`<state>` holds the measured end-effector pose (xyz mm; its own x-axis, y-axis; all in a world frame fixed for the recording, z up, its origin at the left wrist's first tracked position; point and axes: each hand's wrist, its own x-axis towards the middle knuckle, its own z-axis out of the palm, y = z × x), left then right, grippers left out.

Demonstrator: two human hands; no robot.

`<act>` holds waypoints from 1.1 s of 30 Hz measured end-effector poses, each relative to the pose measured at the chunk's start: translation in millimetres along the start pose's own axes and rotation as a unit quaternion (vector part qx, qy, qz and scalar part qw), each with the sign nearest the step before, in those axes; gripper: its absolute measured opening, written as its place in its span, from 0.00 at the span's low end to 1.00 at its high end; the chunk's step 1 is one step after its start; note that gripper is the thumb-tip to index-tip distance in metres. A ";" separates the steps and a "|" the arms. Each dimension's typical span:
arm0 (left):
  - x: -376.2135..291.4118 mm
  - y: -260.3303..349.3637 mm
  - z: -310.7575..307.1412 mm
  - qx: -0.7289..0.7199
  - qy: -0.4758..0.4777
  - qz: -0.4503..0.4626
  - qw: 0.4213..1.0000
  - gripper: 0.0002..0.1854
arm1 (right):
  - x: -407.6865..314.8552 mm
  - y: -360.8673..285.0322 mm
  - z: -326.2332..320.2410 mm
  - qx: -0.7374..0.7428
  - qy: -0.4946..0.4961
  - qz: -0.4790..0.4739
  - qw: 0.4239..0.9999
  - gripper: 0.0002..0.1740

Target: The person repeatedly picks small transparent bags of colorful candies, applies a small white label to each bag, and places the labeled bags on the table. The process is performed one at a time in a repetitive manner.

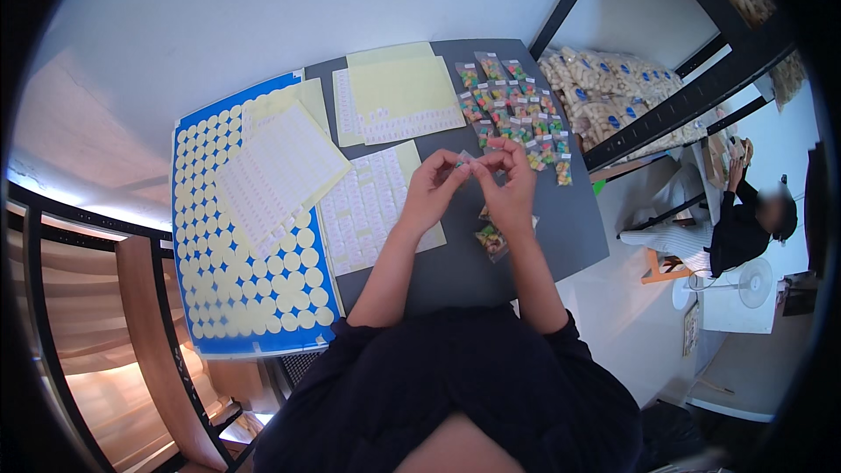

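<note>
My left hand (431, 192) and my right hand (507, 187) meet above the grey table (453, 282), fingertips pinching the top of a small clear plastic bag (465, 157). Most of that bag is hidden by my fingers; a bit of green shows in it. Beneath my right wrist lie a few more bags (491, 241) with colourful contents, partly covered by the arm. Beyond my right hand, several small bags (509, 105) of multicoloured pieces lie in a cluster, white labels at their tops. A sheet of small printed labels (368, 210) rests beside my left forearm.
On the left, a blue board (204, 345) carries rows of pale yellow discs, with a label sheet (282, 171) across it. More backing sheets (401, 89) lie at the back. A black metal rack (683, 98) with large filled bags (611, 92) stands right. Another person (742, 230) sits beyond.
</note>
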<state>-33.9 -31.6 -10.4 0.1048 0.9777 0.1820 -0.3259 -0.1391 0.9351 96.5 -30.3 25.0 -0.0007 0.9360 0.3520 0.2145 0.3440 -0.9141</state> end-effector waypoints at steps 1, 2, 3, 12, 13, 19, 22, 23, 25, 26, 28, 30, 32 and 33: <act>-0.3 0.4 -1.0 -0.001 -0.003 -0.006 1.000 0.05 | 0.1 -1.4 -2.2 -0.029 -0.011 -0.012 0.999 0.24; -0.5 0.9 -1.7 -0.002 -0.006 -0.012 1.000 0.05 | 0.2 -2.7 -3.4 -0.060 -0.020 -0.015 0.998 0.25; -0.8 1.5 -2.0 -0.004 -0.008 -0.014 1.000 0.04 | -0.1 -3.9 -3.6 -0.038 -0.015 -0.020 0.999 0.24; 0.5 -1.5 4.3 -0.076 0.025 0.016 0.997 0.05 | -7.5 -2.9 6.2 0.101 0.012 0.024 0.994 0.27; -0.3 -2.1 4.2 -0.064 0.024 0.021 0.997 0.05 | -6.7 -1.7 4.6 0.093 0.014 0.023 0.995 0.28; -0.4 -2.5 5.6 -0.076 0.024 0.048 0.996 0.04 | -5.1 1.3 5.0 0.086 0.031 -0.004 0.996 0.30; 0.0 0.9 4.7 -0.072 0.033 0.028 0.996 0.05 | -5.6 1.5 7.8 0.104 0.027 -0.003 0.994 0.31; -0.4 3.1 2.3 -0.049 0.034 0.002 0.998 0.06 | -5.5 1.6 7.8 0.110 0.026 0.005 0.994 0.32; 0.3 6.2 1.8 -0.020 0.035 -0.011 0.999 0.07 | -4.9 1.6 5.8 0.100 0.030 0.006 0.995 0.32; -0.2 7.1 3.2 -0.016 0.034 0.000 0.999 0.08 | -5.2 1.5 4.8 0.095 0.033 0.006 0.995 0.33; -1.2 8.3 6.6 -0.022 0.044 0.021 0.999 0.08 | -5.7 1.6 5.1 0.066 0.034 -0.005 0.997 0.34; -2.2 8.9 9.2 -0.041 0.064 0.041 0.996 0.07 | -6.4 1.5 5.9 0.055 0.032 -0.016 0.998 0.35; -3.1 9.6 9.3 -0.015 0.086 0.055 0.995 0.08 | -6.5 1.8 7.1 0.062 0.025 -0.021 0.998 0.36; -3.7 9.6 9.0 -0.002 0.100 0.057 0.993 0.08 | -6.6 2.1 7.8 0.063 0.024 -0.016 0.998 0.35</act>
<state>-29.0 -38.0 0.7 -0.1219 0.9673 0.2225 -0.3287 -0.2508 0.9105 89.4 -35.2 19.3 0.0410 0.9210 0.3874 0.0910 0.3827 -0.9194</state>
